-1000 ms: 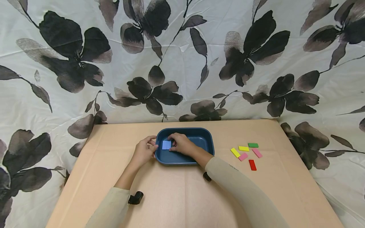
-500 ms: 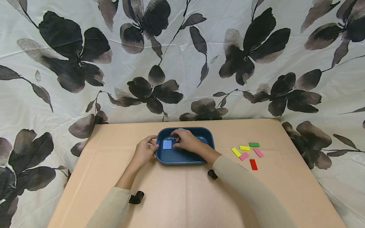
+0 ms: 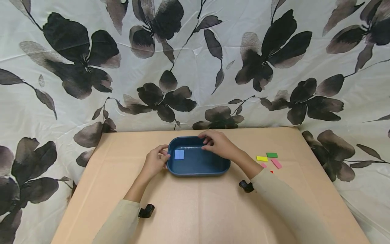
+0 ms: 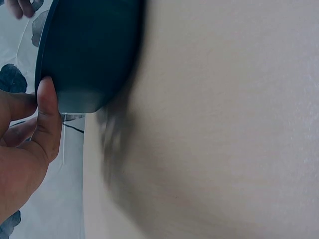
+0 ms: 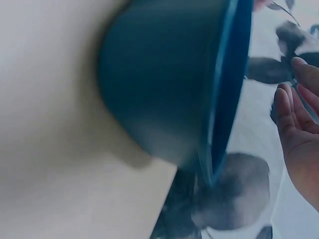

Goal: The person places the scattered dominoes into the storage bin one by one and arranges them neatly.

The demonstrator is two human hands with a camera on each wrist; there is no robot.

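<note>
A dark blue rectangular tray (image 3: 201, 172) lies near the table's far edge. Inside it, at the left end, two light blue strips (image 3: 179, 155) sit side by side as a square. My left hand (image 3: 156, 160) holds the tray's left end; the left wrist view shows the thumb (image 4: 47, 94) against the outer wall right at the rim. Over the tray's right half is my right hand (image 3: 220, 145), its fingers loosely bent with nothing between them. In the right wrist view the right hand (image 5: 301, 124) is above the rim, apart from it.
Right of the tray lie a yellow strip (image 3: 261, 158), a green strip (image 3: 272, 155) and a pink strip (image 3: 276, 164). A red strip (image 3: 272, 171) and another pink strip (image 3: 263, 165) are partly hidden by the right forearm. A floral cloth (image 3: 213, 67) hangs behind the table.
My right hand has come away from the light blue strips and moved right and up across the tray. Its forearm now covers some loose strips. My left hand stays at the tray's left end.
</note>
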